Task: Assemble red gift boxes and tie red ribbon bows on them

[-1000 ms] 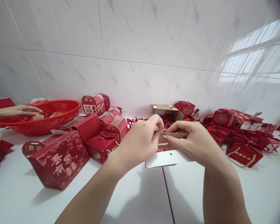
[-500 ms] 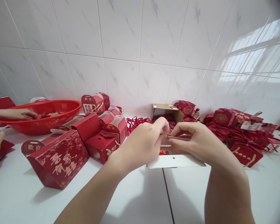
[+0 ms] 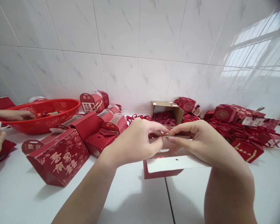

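Red cardboard gift box w/ white-lined flap [image 3: 162, 173], open, under our L hand [image 3: 138, 141] & R hand [image 3: 197, 141].
Both pinch its far top edge, fingertips nearly closed; brown cardboard carton [image 3: 179, 115] behind.

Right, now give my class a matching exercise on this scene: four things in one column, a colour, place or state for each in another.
Things:
1. basket
2. cardboard box
3. held box
4. wall

Descriptions:
A. white and tiled
B. white flap folded out towards the camera
C. red, with another person's hand inside
D. brown outside, dark red pieces within

Pairs: 1-C, 2-D, 3-B, 4-A
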Action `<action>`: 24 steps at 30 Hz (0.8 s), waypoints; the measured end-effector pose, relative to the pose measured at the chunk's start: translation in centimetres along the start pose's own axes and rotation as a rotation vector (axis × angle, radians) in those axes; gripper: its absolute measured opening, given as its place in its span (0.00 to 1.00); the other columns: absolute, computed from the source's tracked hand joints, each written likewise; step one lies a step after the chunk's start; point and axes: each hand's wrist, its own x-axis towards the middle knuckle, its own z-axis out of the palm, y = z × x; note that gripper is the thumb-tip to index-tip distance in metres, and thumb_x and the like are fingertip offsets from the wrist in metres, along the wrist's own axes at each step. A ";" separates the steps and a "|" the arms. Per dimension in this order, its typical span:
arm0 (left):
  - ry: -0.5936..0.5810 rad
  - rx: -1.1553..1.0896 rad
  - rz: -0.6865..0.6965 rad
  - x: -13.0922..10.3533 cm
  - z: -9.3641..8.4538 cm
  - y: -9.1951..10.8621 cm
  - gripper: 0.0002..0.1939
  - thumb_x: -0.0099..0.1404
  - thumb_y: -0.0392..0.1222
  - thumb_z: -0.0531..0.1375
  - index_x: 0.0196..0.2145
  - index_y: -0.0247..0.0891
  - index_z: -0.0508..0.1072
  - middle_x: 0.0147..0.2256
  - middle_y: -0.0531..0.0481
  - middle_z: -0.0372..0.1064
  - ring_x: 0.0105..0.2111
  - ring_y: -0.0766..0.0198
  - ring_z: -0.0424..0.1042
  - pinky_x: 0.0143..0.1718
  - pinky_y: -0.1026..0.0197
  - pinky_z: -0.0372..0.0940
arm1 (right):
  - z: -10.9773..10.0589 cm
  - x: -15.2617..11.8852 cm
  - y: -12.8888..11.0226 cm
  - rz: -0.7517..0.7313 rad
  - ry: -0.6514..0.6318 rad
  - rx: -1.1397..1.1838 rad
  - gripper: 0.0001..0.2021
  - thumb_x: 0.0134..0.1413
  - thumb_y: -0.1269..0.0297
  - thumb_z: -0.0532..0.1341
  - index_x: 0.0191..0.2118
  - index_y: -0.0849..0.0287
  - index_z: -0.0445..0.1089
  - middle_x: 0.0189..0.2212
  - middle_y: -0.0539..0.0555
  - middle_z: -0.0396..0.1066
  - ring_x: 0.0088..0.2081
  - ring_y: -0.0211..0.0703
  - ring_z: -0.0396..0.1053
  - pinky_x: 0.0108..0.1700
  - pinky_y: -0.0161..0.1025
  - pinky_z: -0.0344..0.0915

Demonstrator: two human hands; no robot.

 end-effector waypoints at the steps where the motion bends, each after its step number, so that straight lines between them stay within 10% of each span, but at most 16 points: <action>1: 0.008 0.007 0.001 0.0 0.0 0.0 0.18 0.57 0.29 0.55 0.39 0.42 0.79 0.31 0.55 0.78 0.28 0.66 0.74 0.23 0.68 0.63 | 0.0 -0.1 -0.1 -0.006 0.004 -0.004 0.06 0.52 0.66 0.61 0.28 0.55 0.76 0.28 0.49 0.77 0.31 0.43 0.73 0.32 0.36 0.68; 24: 0.073 0.132 -0.028 0.8 1.3 0.1 0.03 0.53 0.32 0.58 0.26 0.38 0.68 0.19 0.57 0.66 0.21 0.70 0.63 0.21 0.68 0.57 | 1.1 0.0 -0.8 -0.010 0.136 -0.129 0.09 0.48 0.70 0.58 0.25 0.56 0.77 0.23 0.50 0.75 0.24 0.40 0.70 0.23 0.34 0.61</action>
